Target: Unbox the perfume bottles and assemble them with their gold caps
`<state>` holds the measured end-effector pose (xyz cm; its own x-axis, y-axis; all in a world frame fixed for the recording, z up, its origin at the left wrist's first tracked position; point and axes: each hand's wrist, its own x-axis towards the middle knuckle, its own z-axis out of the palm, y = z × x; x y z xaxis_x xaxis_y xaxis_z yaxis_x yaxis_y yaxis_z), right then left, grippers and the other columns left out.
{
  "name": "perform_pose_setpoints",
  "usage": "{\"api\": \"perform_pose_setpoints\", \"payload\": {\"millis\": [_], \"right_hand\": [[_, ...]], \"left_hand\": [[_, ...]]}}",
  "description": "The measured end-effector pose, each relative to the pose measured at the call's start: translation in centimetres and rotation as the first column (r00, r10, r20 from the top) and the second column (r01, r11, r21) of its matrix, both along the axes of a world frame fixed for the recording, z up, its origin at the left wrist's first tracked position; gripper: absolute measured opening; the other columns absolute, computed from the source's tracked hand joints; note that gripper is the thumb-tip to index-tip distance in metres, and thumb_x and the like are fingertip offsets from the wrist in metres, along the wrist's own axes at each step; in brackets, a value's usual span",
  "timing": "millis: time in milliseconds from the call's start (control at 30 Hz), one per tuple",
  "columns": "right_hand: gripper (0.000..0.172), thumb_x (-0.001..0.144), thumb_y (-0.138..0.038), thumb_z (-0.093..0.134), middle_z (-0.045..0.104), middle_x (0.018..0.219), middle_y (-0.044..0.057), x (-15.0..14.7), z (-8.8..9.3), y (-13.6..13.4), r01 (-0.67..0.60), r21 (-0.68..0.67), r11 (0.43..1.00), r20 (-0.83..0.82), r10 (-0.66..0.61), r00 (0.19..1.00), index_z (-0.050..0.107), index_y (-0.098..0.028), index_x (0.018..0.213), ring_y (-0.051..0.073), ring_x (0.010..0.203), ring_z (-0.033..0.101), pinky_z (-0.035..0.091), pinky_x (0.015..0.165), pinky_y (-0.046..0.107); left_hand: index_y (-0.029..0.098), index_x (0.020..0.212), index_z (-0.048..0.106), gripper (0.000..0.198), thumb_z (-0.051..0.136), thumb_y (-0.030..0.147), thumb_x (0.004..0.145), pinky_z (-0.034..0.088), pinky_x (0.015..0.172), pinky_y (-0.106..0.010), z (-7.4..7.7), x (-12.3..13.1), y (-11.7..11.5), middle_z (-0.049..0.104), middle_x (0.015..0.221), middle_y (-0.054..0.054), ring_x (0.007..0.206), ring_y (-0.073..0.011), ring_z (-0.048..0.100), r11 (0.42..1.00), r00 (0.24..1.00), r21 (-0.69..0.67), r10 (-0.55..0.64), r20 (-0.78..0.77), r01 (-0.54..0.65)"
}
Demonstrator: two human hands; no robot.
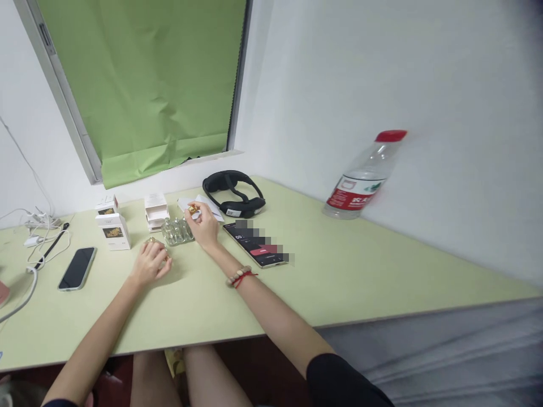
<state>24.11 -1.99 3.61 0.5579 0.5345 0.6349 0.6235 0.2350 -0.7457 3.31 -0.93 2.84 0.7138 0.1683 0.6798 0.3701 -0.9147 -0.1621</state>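
Observation:
My left hand [149, 263] rests on the table with its fingers curled around a small gold-topped object [151, 241]; the fingers hide most of it. Raised a little above the table, my right hand [204, 226] pinches a small shiny gold cap [194, 209] between thumb and fingers. Between the two hands stands a tight cluster of small clear glass bottles [176, 232]. Just behind them is an open white box [156, 211]. A white printed box [114, 232] stands upright left of the bottles, with a similar box [107, 204] behind it.
White papers [215, 209] lie behind my right hand, by a black headset [234, 195]. A lit phone [257, 244] lies right of my hand, a dark phone [77, 268] at left near tangled cables [44, 240]. A red-capped water bottle [360, 181] stands against the wall.

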Motion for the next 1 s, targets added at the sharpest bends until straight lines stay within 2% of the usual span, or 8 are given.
{"api": "perform_pose_setpoints", "payload": {"millis": [100, 167, 267, 333, 500, 667, 867, 1000], "right_hand": [[0.031, 0.086, -0.039, 0.050, 0.068, 0.111, 0.009, 1.8, -0.4, 0.1, 0.075, -0.061, 0.995, 0.072, -0.070, 0.995, 0.064, -0.020, 0.106, 0.019, 0.082, 0.062, 0.044, 0.070, 0.028], [0.030, 0.086, -0.039, 0.051, 0.069, 0.108, 0.010, 2.4, -0.6, 0.1, 0.103, -0.087, 0.991, 0.074, -0.097, 0.993, 0.065, -0.020, 0.104, 0.021, 0.088, 0.063, 0.043, 0.070, 0.028], [0.030, 0.088, -0.041, 0.048, 0.072, 0.087, 0.007, 2.9, -0.7, 0.0, 0.091, -0.160, 0.983, 0.084, -0.079, 0.993, 0.067, -0.019, 0.095, 0.018, 0.074, 0.063, 0.039, 0.065, 0.026], [0.032, 0.089, -0.042, 0.046, 0.071, 0.074, 0.005, 3.2, -0.5, -0.2, 0.087, -0.222, 0.971, 0.152, -0.053, 0.987, 0.069, -0.020, 0.085, 0.017, 0.066, 0.061, 0.035, 0.061, 0.025], [0.031, 0.084, -0.043, 0.052, 0.071, 0.070, 0.006, 3.7, 0.1, -0.9, 0.121, -0.369, 0.922, 0.294, -0.007, 0.956, 0.070, -0.021, 0.071, 0.018, 0.067, 0.061, 0.028, 0.057, 0.026], [0.013, 0.075, -0.034, 0.061, 0.071, 0.070, 0.001, 4.2, 0.7, -1.4, 0.087, -0.502, 0.861, 0.278, 0.065, 0.958, 0.070, -0.024, 0.078, 0.018, 0.070, 0.062, 0.028, 0.059, 0.026], [0.015, 0.074, -0.031, 0.060, 0.067, 0.064, -0.001, 5.1, 0.1, -1.3, 0.049, -0.538, 0.842, 0.209, 0.077, 0.975, 0.068, -0.024, 0.085, 0.018, 0.066, 0.059, 0.029, 0.059, 0.026], [0.015, 0.073, -0.030, 0.061, 0.066, 0.067, -0.001, 5.2, -0.7, -1.3, 0.006, -0.590, 0.807, 0.203, 0.142, 0.969, 0.067, -0.025, 0.086, 0.017, 0.069, 0.059, 0.030, 0.059, 0.026]], "left_hand": [[0.023, 0.078, 0.055, 0.016, 0.046, 0.025, 0.091, 0.039, 0.072, -0.034, 0.1, 0.4, -0.2, 0.060, 0.084, -0.005, 0.079, -0.0192, 0.054, 0.998, 0.998, 0.036, -0.055, -0.008, 0.055], [0.022, 0.077, 0.054, 0.014, 0.047, 0.023, 0.090, 0.038, 0.071, -0.033, 0.2, 0.4, -0.3, 0.060, 0.086, -0.005, 0.080, -0.0190, 0.054, 0.997, 0.998, 0.056, -0.059, 0.020, 0.058], [0.022, 0.077, 0.053, 0.015, 0.047, 0.022, 0.090, 0.038, 0.069, -0.033, 0.5, 0.2, -0.4, 0.060, 0.088, -0.006, 0.078, -0.0189, 0.053, 0.997, 0.999, 0.081, -0.008, 0.043, 0.005], [0.022, 0.078, 0.053, 0.014, 0.046, 0.022, 0.091, 0.037, 0.068, -0.033, 0.5, 0.1, -0.3, 0.060, 0.088, -0.007, 0.077, -0.0187, 0.053, 0.995, 0.999, 0.099, 0.023, 0.044, -0.027], [0.021, 0.080, 0.054, 0.014, 0.045, 0.023, 0.090, 0.038, 0.069, -0.033, 0.2, 0.2, -0.2, 0.060, 0.088, -0.008, 0.078, -0.0194, 0.053, 0.997, 0.999, 0.076, 0.028, 0.021, -0.030], [0.022, 0.079, 0.054, 0.015, 0.045, 0.025, 0.090, 0.041, 0.072, -0.035, -0.1, 0.4, -0.2, 0.061, 0.089, -0.007, 0.081, -0.0202, 0.055, 0.998, 0.999, 0.044, 0.040, -0.019, -0.040], [0.022, 0.081, 0.056, 0.015, 0.044, 0.027, 0.089, 0.042, 0.076, -0.036, -0.3, 0.5, -0.2, 0.061, 0.091, -0.008, 0.086, -0.0211, 0.057, 0.998, 0.997, -0.036, 0.052, -0.064, -0.054], [0.022, 0.082, 0.056, 0.013, 0.045, 0.026, 0.089, 0.042, 0.077, -0.036, -0.4, 0.6, -0.3, 0.062, 0.093, -0.008, 0.087, -0.0211, 0.057, 0.998, 0.999, -0.053, 0.034, -0.042, -0.036]]}}
